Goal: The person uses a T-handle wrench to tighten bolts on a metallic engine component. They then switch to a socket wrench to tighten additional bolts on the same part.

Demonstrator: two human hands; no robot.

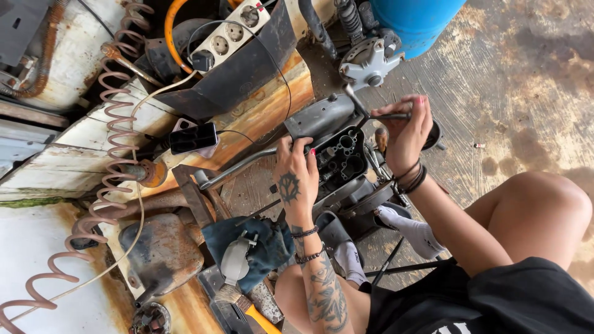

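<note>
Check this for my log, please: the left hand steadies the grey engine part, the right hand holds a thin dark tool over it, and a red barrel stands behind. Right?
One thing is off: the barrel is blue, not red, as the head view shows. The rest holds: the left hand steadies the grey engine part, and the right hand holds a thin dark tool over it.

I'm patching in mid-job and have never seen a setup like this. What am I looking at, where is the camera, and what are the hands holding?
The one picture comes from a camera worn on the person's head, looking down at their lap and hands. The left hand steadies a dark metal engine part with open cavities, which rests on the floor between their socked feet. The right hand has its grip on a thin tool handle pointing into that part. Nearby lie a white power strip, a paintbrush, a coiled hose and a blue tank.
</note>
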